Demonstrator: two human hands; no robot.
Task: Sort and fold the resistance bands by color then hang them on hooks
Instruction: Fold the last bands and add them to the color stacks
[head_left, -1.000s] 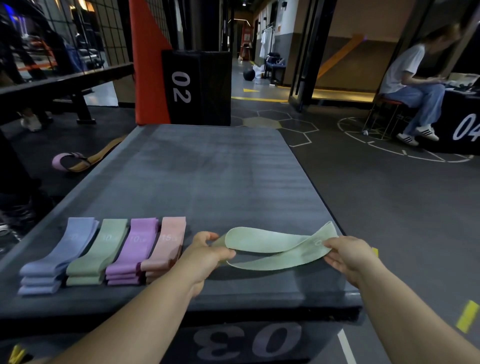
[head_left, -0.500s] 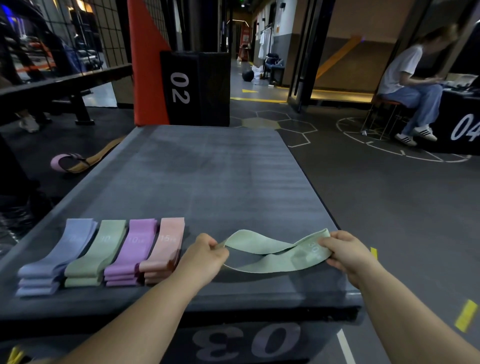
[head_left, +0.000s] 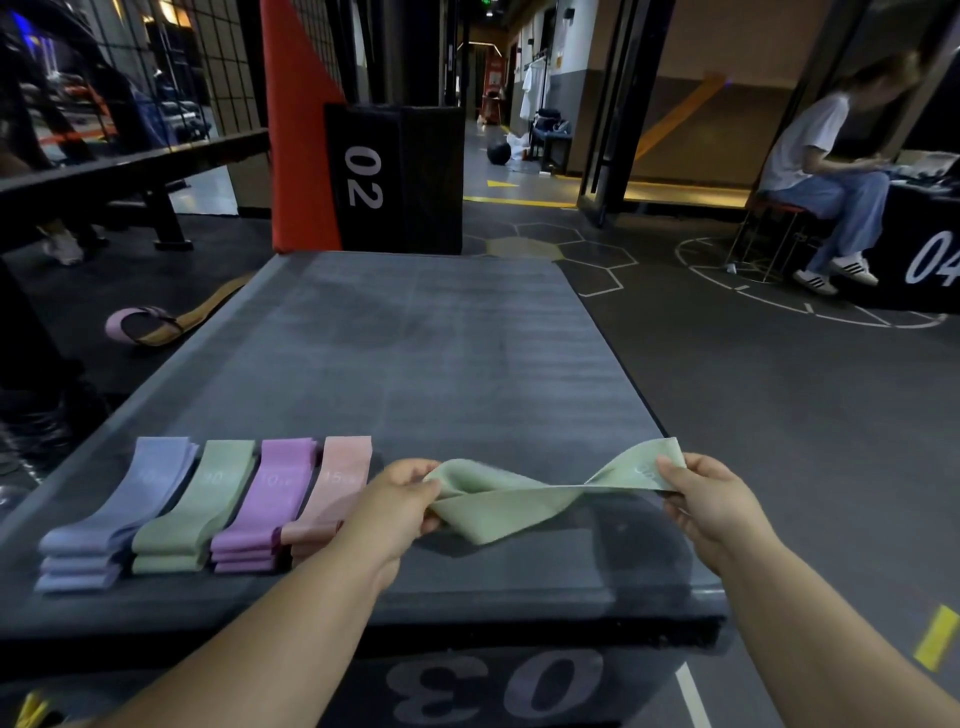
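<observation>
Near the front edge of the worktop (head_left: 441, 364), right of four folded stacks: one loose green band (head_left: 514, 501), held just above the surface between both hands, with a single twist at mid-length. Left hand (head_left: 395, 504): fingers (head_left: 423, 486) curled, thumb on top, pinching the band's left end. Right hand (head_left: 706, 499): the same pinch on the right end, beside a faint printed number. Stacks, left to right, set side by side: blue stack (head_left: 119, 519), green stack (head_left: 192, 512), purple stack (head_left: 270, 504), pink stack (head_left: 337, 483). Step judged: sorting and folding, well along; hanging not begun. Next move calls for undoing the twist, flattening the loop, folding it to stack length and laying it on the green stack. Hidden or unclear: no hooks in view; print on the bands too blurred to read; fingers beneath the band concealed; pink stack's near end partly behind the left wrist; number of bands per stack uncertain.
</observation>
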